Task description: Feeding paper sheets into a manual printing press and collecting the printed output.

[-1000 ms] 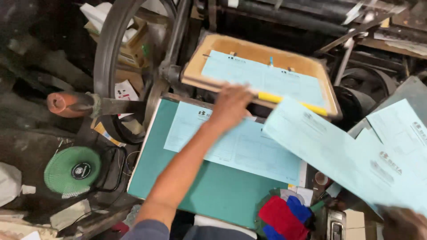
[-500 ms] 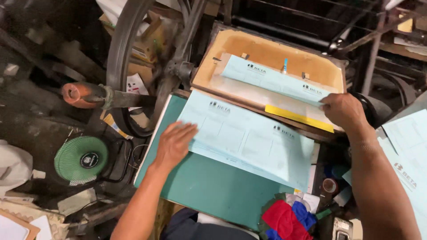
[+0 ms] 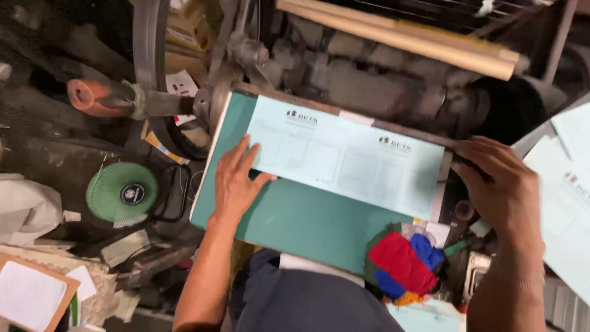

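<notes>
A stack of pale blue printed sheets [image 3: 350, 157] lies on a green feed board [image 3: 307, 224] in front of a dark press. My left hand [image 3: 236, 181] rests flat with fingers spread on the sheets' near left corner and the board. My right hand [image 3: 501, 184] is at the board's right edge, fingers curled near the sheets' right end; whether it grips anything is hidden.
A large flywheel [image 3: 147, 67] and a red-tipped handle [image 3: 92, 97] stand at the left. A green fan [image 3: 121, 193] lies below them. Coloured rags [image 3: 405, 261] sit at the board's near right. More blue sheets [image 3: 568, 197] lie at the far right. Pale rollers [image 3: 399, 37] cross the top.
The press platen with its sheet has swung up out of sight. My right hand has drawn back to the board's right edge. My left hand has shifted onto the stack's corner.
</notes>
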